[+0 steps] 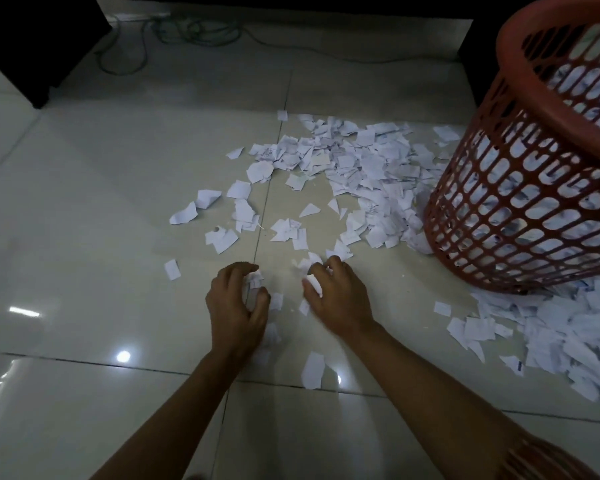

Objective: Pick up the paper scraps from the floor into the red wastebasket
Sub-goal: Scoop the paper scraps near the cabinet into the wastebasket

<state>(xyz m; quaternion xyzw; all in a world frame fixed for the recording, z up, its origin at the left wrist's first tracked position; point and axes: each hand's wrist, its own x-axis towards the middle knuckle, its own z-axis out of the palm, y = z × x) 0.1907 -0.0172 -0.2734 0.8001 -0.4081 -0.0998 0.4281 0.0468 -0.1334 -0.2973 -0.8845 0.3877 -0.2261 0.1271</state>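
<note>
Nearest the lens: two bare forearms reaching forward over the tiled floor. Paper scraps strewn ahead and to the right, thickest against the foot of the red wastebasket, more heaped at lower right. Left hand curled around a few scraps; right hand likewise clutching white bits. Wastebasket well off to the right and ahead, tilted, already partly filled. Right hand nearer it; likely a rightward, upward carry to the rim.
</note>
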